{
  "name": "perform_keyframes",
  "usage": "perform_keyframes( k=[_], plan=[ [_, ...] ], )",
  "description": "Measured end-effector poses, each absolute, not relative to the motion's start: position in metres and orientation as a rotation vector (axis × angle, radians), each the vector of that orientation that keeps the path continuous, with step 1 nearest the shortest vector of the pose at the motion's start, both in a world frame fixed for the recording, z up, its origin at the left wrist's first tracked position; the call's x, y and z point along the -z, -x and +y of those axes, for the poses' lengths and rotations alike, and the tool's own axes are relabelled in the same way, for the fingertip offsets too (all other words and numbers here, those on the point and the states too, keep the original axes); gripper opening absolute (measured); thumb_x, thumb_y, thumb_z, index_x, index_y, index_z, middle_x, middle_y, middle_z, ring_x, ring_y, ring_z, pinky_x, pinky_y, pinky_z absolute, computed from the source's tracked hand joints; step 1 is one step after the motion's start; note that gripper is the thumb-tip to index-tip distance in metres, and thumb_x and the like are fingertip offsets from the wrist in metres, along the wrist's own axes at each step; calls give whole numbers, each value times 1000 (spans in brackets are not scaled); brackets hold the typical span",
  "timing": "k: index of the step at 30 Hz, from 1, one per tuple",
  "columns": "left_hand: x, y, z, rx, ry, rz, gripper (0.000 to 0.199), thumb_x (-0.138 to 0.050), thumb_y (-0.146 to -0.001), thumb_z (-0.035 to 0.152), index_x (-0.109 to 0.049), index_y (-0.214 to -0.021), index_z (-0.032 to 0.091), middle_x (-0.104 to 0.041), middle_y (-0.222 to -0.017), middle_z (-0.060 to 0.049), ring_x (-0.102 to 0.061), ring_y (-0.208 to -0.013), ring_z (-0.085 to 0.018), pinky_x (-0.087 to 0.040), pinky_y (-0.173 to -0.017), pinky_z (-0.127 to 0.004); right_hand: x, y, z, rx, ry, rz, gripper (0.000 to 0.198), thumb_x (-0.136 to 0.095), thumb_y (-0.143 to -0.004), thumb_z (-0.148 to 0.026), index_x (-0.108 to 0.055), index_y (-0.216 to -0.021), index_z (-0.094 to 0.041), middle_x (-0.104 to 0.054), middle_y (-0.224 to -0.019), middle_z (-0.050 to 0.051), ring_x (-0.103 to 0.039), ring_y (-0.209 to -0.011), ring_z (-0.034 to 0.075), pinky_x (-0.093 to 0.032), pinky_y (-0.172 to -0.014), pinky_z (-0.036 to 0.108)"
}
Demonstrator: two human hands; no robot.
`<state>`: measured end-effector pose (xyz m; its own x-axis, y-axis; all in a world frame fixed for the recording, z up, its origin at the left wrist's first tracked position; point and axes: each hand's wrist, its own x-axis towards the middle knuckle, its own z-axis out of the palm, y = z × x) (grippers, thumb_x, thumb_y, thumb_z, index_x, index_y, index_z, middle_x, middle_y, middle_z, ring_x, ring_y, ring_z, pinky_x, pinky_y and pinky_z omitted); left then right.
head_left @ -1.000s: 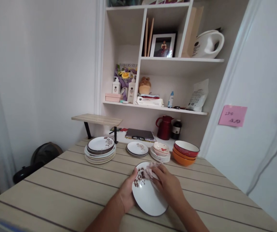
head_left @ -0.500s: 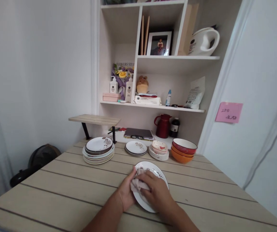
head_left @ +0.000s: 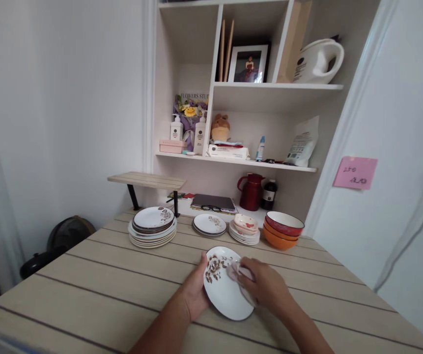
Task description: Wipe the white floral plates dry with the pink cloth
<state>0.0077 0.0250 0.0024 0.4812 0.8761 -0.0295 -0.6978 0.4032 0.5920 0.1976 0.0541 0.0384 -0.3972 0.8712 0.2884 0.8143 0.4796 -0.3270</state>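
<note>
A white plate (head_left: 226, 297) with a brown flower pattern is tilted toward me above the wooden table. My left hand (head_left: 195, 290) grips its left rim, thumb up along the edge and the other fingers hidden behind. A crumpled pale pinkish cloth (head_left: 238, 272) lies against the right part of the plate, bunched in my right hand (head_left: 266, 285), whose fingers are closed around it. The flower pattern on the plate's left side shows uncovered.
Along the table's back stand a tall plate stack (head_left: 152, 231), two smaller plates (head_left: 209, 224), small dishes with a heart-marked bowl (head_left: 245, 223), and stacked red and orange bowls (head_left: 283, 231). Behind are a red jug (head_left: 250, 192), a dark bottle (head_left: 269, 193) and a small raised shelf (head_left: 147, 180).
My right hand has moved the cloth from the plate's left side to its right side, baring the flower pattern. My left hand keeps its hold on the rim.
</note>
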Motion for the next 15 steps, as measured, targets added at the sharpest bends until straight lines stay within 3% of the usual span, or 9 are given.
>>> perform_keyframes(
  k=[4,9,15],
  plan=[
    [-1,-7,25,-1011,-577,327,69,-42,-86,63,-53,-132,12,-66,-120,-18,-58,-116,-30,-34,-104,-43,-45,-202,42,-589,1158,-2479,8,-57,-71,-19,-61,-76,-23,-66,-75,-3,-57,-72,15,-38,-64,23],
    [1,-7,26,-1022,-603,354,68,-40,-87,62,-54,-129,10,-67,-116,-18,-59,-114,-29,-36,-103,-42,-42,-173,31,-855,934,-2421,17,-58,-67,-17,-63,-82,-22,-66,-80,-4,-56,-75,15,-40,-66,23],
    [-1,-11,26,-1051,-597,382,70,-42,-85,65,-52,-131,14,-67,-118,-16,-61,-112,-28,-38,-102,-43,-28,-148,52,-522,1067,-2217,17,-54,-81,-30,-64,-92,-22,-65,-92,3,-58,-85,19,-40,-75,27]
  ],
)
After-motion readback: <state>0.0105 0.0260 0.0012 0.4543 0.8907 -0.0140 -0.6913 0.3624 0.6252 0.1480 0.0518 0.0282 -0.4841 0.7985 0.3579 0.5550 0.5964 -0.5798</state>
